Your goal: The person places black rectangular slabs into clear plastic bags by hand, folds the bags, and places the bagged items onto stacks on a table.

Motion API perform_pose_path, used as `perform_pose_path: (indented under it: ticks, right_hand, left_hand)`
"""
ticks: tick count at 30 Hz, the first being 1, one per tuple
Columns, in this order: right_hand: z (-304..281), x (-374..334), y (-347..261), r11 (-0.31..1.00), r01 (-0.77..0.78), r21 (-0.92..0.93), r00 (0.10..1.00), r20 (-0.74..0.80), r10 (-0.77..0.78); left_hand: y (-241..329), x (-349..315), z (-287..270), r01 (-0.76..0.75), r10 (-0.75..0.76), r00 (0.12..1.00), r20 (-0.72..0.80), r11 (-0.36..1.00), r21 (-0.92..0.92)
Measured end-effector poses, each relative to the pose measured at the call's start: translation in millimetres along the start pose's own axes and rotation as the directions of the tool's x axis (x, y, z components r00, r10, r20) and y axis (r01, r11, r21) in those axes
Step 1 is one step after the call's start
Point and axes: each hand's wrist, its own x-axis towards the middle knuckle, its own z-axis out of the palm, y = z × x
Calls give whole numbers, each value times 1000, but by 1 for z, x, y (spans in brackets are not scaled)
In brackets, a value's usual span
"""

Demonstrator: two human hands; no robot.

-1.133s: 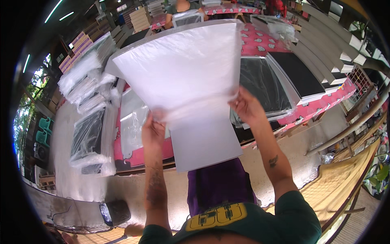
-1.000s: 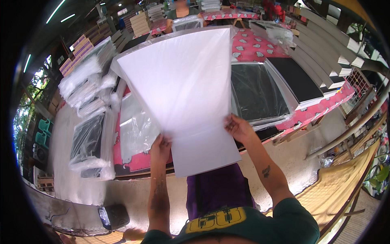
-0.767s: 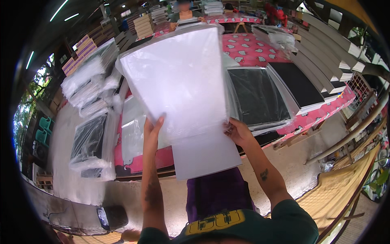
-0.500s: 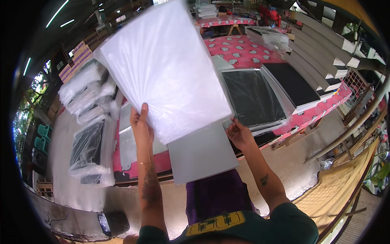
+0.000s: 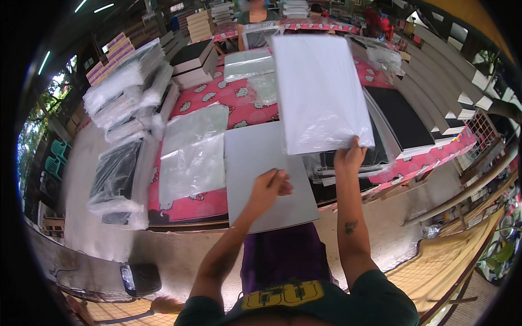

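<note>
My right hand [image 5: 349,155] grips the near right corner of a plastic-wrapped white pack [image 5: 321,92], flat and rectangular. It is held up over the right side of the table and hides part of the plastic-wrapped dark pack [image 5: 380,138] there. Over a plain grey board [image 5: 261,146] at the table's near edge, my left hand [image 5: 269,189] has its fingers curled in, with nothing visible in them. Left of the board lie clear plastic sleeves [image 5: 193,146] on the pink patterned cloth [image 5: 253,114].
Wrapped packs [image 5: 128,89] are piled at the left. A black-topped stack [image 5: 399,117] and tall stacks of grey boards [image 5: 435,89] line the right side. More stacked blocks [image 5: 193,65] stand at the back left. Across the table is another person [image 5: 258,16].
The white pack has swung right and away from me. My left hand has let go of it and moved right, over the grey board. A person now shows at the far side.
</note>
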Motion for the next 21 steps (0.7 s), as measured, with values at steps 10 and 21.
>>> perform_pose_path:
  ticks: [10, 21]
  right_hand:
    - [-55, 47, -42, 958, -49, -284, 996, -91, 24]
    - [1, -140, 21, 720, 24, -693, 412, 664, 625]
  left_hand:
    - [-21, -16, -254, 414, 449, 797, -404, 81, 907]
    - [45, -4, -59, -284, 373, 923, -97, 828, 483]
